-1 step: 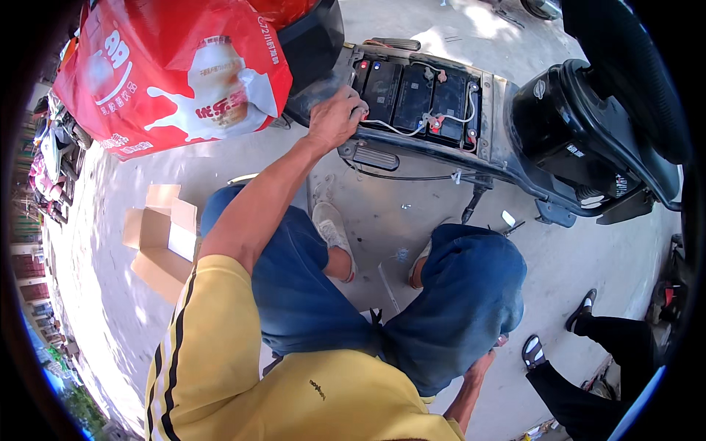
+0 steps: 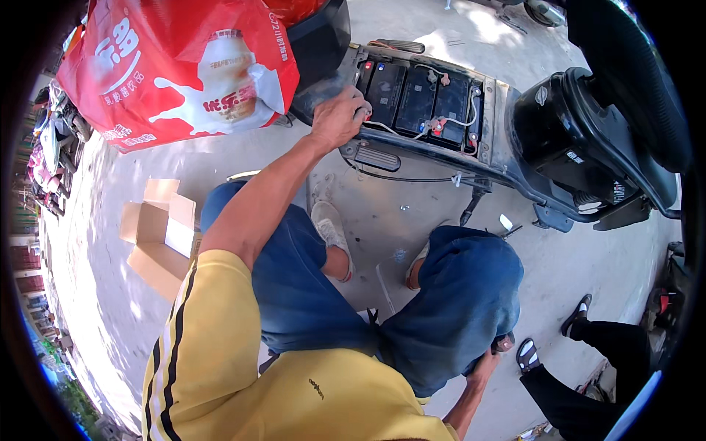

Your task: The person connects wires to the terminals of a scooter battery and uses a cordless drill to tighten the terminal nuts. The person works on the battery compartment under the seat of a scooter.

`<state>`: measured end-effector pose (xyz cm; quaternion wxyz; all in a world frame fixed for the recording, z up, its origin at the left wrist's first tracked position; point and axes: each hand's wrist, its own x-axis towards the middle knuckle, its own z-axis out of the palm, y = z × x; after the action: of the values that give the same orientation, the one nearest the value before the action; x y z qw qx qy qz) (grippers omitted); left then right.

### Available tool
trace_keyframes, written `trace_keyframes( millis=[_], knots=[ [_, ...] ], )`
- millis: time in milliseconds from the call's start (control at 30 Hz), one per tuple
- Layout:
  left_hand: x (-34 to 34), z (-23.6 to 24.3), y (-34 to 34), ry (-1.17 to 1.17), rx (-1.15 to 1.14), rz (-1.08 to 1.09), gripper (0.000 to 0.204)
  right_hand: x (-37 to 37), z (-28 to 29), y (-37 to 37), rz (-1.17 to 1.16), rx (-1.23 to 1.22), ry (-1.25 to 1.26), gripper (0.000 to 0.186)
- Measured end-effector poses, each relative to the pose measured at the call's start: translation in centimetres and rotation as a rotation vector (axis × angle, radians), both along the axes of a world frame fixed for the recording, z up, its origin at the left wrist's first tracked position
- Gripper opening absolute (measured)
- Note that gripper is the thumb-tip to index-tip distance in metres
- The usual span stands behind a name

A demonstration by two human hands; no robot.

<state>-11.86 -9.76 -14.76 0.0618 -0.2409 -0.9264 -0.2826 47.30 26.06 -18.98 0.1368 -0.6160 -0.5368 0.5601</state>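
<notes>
My left hand [image 2: 340, 117] is at the left end of an open scooter battery bay, fingers curled at the near corner of the black batteries [image 2: 413, 103], by a red terminal and a pale cable [image 2: 384, 125]. What the fingertips grip is hidden. My right hand [image 2: 484, 365] is low beside my right knee, closed round a dark object with a reddish part [image 2: 504, 342], partly hidden by the knee and too small to name. Several batteries sit in the bay, linked by pale cables with red and blue terminals.
A large red printed bag [image 2: 176, 73] hangs over the left. An opened cardboard box [image 2: 151, 246] lies left of my legs. The scooter's black front panel [image 2: 548, 140] rises at the right. A co-worker's sandalled foot [image 2: 528, 356] and dark trousers are at lower right; parked vehicles stand far left.
My left hand has shifted very slightly right. More of the object in my right hand shows beside the knee. The view has shifted a little.
</notes>
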Motion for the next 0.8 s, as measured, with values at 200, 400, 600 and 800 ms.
trace_keyframes(
  millis=[200,400,600,800],
  knots=[
    [-0.7,0.2,1.3,0.013,0.04,-0.063,0.013,-13.0,21.1,2.7,0.475,0.244,0.316,0.058],
    [-0.9,0.0,1.0,0.017,0.039,-0.061,0.013,-29.2,29.6,-0.3,0.867,0.411,0.347,0.046],
    [-0.9,-0.3,0.8,-0.006,0.066,-0.064,0.013,-43.4,28.8,-8.0,1.356,0.222,0.135,0.018],
    [-0.8,-0.4,0.8,0.022,0.111,-0.09,0.01,-51.2,20.9,-11.5,1.521,0.154,0.006,0.02]
  ],
)
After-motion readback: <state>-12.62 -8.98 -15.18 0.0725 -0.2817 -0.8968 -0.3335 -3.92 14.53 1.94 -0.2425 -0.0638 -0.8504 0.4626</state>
